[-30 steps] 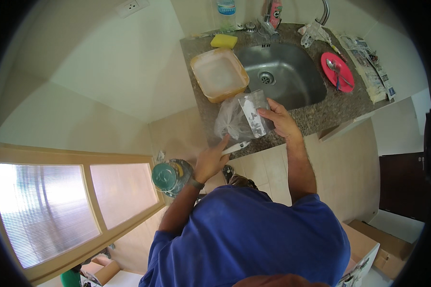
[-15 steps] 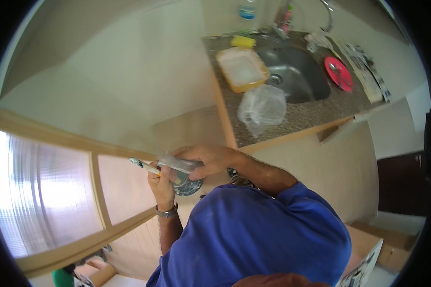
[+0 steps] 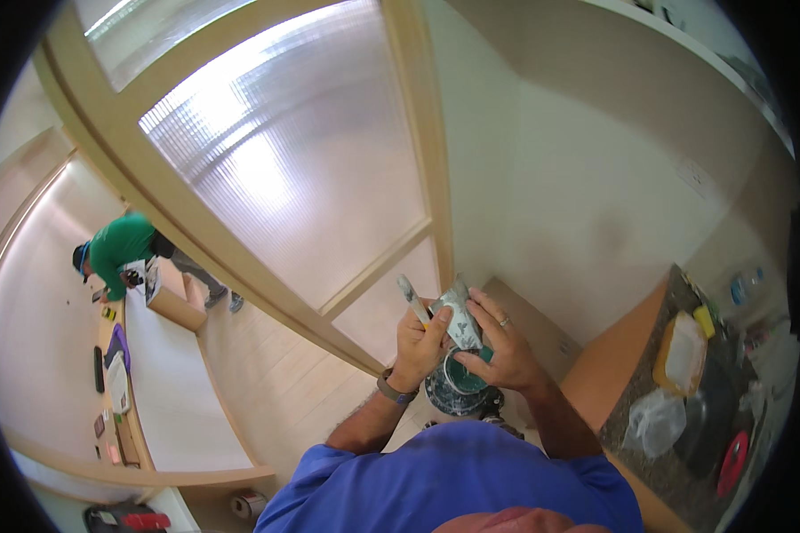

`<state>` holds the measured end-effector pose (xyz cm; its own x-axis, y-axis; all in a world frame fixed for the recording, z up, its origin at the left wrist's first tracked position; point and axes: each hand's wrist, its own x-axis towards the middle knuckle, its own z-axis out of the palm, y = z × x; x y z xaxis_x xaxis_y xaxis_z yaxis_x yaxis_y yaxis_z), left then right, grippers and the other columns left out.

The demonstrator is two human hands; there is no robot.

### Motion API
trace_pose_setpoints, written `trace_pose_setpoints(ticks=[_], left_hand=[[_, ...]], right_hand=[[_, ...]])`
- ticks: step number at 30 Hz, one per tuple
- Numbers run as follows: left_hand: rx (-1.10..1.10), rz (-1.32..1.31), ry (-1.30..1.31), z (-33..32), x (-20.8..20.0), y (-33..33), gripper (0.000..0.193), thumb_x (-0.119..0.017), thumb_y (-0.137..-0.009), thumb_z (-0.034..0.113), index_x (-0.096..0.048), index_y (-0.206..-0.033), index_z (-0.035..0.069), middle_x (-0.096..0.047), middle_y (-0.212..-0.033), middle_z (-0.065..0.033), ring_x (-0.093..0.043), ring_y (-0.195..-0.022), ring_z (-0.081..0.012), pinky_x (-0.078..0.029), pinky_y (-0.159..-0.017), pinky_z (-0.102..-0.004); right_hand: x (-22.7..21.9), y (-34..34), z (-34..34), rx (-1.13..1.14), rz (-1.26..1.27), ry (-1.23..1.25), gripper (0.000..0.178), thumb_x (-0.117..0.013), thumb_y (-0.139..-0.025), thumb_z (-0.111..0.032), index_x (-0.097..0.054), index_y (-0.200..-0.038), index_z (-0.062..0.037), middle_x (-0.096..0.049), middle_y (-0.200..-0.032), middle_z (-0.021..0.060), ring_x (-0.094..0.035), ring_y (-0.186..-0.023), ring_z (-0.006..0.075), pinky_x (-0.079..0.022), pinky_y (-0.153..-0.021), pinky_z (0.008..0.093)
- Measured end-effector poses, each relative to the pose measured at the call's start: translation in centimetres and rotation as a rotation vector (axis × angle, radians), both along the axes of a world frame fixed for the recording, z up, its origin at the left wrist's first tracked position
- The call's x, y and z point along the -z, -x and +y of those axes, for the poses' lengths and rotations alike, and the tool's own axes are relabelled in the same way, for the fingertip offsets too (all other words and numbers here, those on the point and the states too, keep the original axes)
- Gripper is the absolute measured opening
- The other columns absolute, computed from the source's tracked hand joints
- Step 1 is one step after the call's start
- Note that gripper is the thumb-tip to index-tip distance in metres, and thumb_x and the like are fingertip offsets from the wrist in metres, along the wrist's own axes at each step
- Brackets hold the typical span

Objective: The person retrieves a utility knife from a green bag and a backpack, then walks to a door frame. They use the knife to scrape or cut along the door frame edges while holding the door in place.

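My left hand point(image 3: 418, 351) is closed around a slim brush-like tool point(image 3: 407, 291) with a yellow-orange handle and a smeared grey-white tip. Its thumb also presses against a flat, pale piece point(image 3: 464, 327) streaked with dark smears, whose exact kind I cannot make out. From the other side my right hand point(image 3: 504, 346), with a ring on one finger, grips that same piece between thumb and fingers. Just below both hands is an open round tub point(image 3: 462, 374) with green inside. Under it stands a dark, paint-spattered round container point(image 3: 452, 400), partly hidden.
A wood-framed ribbed-glass panel point(image 3: 302, 160) rises ahead to the left. On the right, a stone counter point(image 3: 631, 409) carries a yellow-rimmed tub point(image 3: 682, 354), a plastic bag point(image 3: 656, 423) and a red plate point(image 3: 732, 464). A person in green point(image 3: 120, 249) bends over a bench at far left.
My view has swung left, so the counter sits farther right and the other person is fully visible. Both hands still hold the brush-like tool and flat piece, whose smeared face now shows.
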<state>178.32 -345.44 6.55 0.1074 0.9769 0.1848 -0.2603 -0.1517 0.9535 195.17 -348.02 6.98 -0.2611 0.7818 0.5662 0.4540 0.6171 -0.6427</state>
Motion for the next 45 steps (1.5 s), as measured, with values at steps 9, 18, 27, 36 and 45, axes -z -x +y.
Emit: trace_pose_setpoints(ticks=[9, 18, 27, 36, 45], left_hand=[[-0.041, -0.288, 0.036, 7.1, -5.5, -1.5, 0.014, -0.055, -0.093, 0.021, -0.052, -0.09, 0.008, -0.045, -0.056, 0.0047, -0.042, -0.044, -0.0035, -0.035, -0.041, -0.0176], [-0.071, -0.109, 0.118, 10.6, -3.1, -4.4, 0.028, -0.05, -0.096, 0.034, -0.05, -0.083, 0.009, -0.044, -0.056, 0.0025, -0.04, -0.046, -0.0054, -0.035, -0.042, -0.018], [-0.217, 0.198, -0.176, 11.2, -3.6, -3.5, 0.024, -0.06, -0.092, 0.028, -0.052, -0.092, 0.006, -0.049, -0.069, 0.0037, -0.044, -0.059, -0.004, -0.036, -0.05, -0.0173], [0.054, -0.411, 0.173, 13.7, -8.6, -6.6, 0.027, -0.049, -0.097, 0.035, -0.052, -0.086, 0.011, -0.045, -0.065, 0.0044, -0.04, -0.054, -0.0061, -0.033, -0.048, -0.0201], [-0.888, 1.104, -0.729, 14.1, -17.8, 8.8, 0.026, -0.061, -0.087, 0.01, -0.061, -0.112, 0.004, -0.067, -0.098, -0.011, -0.065, -0.087, -0.0218, -0.051, -0.074, -0.033]], right_hand=[[-2.8, -2.9, 9.7, -0.442, 0.364, 0.127, 0.069, -0.078, -0.069, -0.009, -0.047, -0.13, -0.0026, -0.041, -0.137, 0.0223, -0.045, -0.125, 0.0368, -0.041, -0.1, 0.041], [-4.5, -7.7, 17.4, -0.423, 0.227, -0.069, 0.032, -0.066, -0.075, -0.003, -0.061, -0.107, -0.0018, -0.061, -0.108, 0.0156, -0.059, -0.101, 0.0284, -0.047, -0.086, 0.0343], [-5.8, -5.8, 18.4, -0.43, 0.385, 0.44, 0.023, -0.061, -0.087, -0.01, -0.059, -0.106, 0.0038, -0.063, -0.087, 0.006, -0.055, -0.081, 0.0105, -0.046, -0.074, 0.028], [-6.7, -1.0, 18.7, -0.6, 0.541, -0.043, 0.065, -0.056, -0.081, -0.001, -0.03, -0.139, 0.0053, -0.047, -0.133, 0.0179, -0.045, -0.123, 0.0245, -0.031, -0.105, 0.0343], [-19.7, 0.3, 29.1, 0.159, 0.364, -0.911, 0.044, -0.052, -0.083, 0.002, -0.05, -0.126, 0.0043, -0.055, -0.119, 0.0187, -0.053, -0.108, 0.0327, -0.043, -0.094, 0.0396]])
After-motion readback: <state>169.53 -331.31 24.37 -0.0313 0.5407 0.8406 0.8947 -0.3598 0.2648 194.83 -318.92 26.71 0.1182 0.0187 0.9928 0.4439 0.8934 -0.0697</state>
